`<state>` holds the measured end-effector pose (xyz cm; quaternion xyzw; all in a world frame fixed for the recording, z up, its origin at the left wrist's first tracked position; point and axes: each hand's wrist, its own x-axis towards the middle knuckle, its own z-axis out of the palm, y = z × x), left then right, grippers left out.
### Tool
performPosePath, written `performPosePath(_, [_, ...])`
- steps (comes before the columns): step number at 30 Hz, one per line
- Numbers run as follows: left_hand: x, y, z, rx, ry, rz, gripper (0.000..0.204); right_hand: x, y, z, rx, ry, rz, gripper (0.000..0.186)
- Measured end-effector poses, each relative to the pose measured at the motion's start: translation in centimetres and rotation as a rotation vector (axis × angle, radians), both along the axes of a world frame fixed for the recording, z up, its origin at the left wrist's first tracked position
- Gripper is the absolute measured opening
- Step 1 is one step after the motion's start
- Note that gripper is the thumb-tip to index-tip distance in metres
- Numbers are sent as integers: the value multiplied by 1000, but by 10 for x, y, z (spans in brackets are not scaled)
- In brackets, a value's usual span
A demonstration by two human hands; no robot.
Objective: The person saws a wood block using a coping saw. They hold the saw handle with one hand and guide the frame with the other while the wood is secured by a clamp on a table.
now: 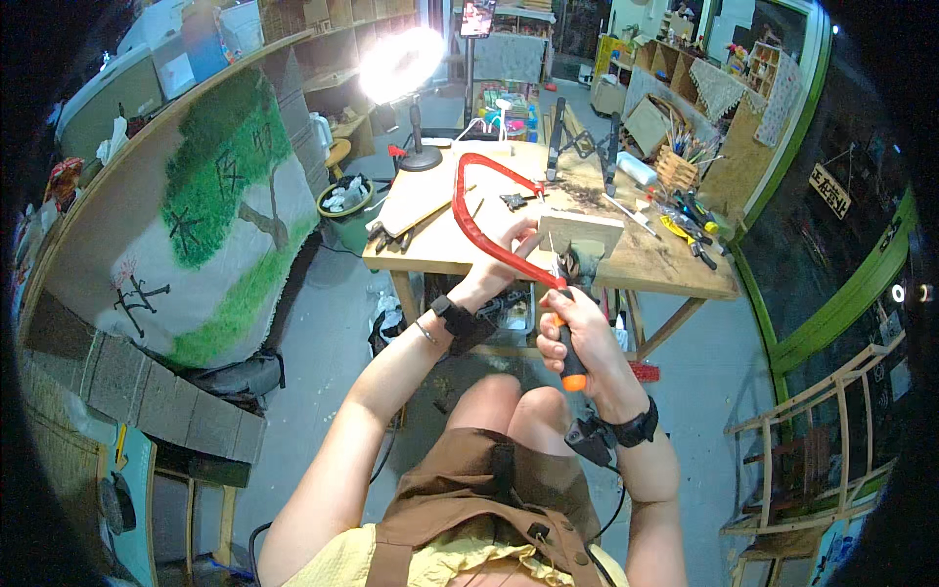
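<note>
The fingers of the right hand (pixel 585 333) are wrapped around the handle (pixel 572 370) of the red coping saw (pixel 465 210); the left hand (pixel 511 243) is half-curled beside the wooden board (pixel 592 235), its hold I cannot tell.

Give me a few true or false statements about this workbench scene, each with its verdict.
1. The right hand grips the handle of a saw. True.
2. The saw's frame is blue. False: it is red.
3. The round lamp is switched off. False: it glows brightly.
4. A yellow-handled tool lies to the right of the wooden board. True.
5. The left hand grips the saw's handle. False: it is up beside the frame.
</note>
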<state>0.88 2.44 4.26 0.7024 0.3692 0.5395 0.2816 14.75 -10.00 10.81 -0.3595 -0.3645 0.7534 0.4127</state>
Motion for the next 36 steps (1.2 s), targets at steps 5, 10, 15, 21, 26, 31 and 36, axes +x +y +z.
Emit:
performPosePath(5, [-8, 26, -39, 14, -72, 46, 25, -24, 26, 9, -1, 14, -54, 15])
performPosePath(10, [-8, 0, -7, 40, 3, 14, 27, -15, -12, 8, -41, 14, -54, 14])
performPosePath(15, [-6, 3, -13, -38, 38, 128, 30, -19, 32, 5, -19, 58, -3, 11])
performPosePath(21, [-8, 4, -10, 23, -12, 35, 27, -5, -7, 1, 16, -14, -10, 13])
performPosePath(26, [-6, 13, -21, -4, -59, 75, 26, -16, 29, 8, 15, 9, -15, 12])
performPosePath(31, [-15, 13, -23, 189, 0, 67, 24, -9, 1, -1, 42, -50, 17, 12])
performPosePath(36, [-5, 9, -18, -116, -179, -60, 24, -7, 18, 8, 71, -62, 2, 10])
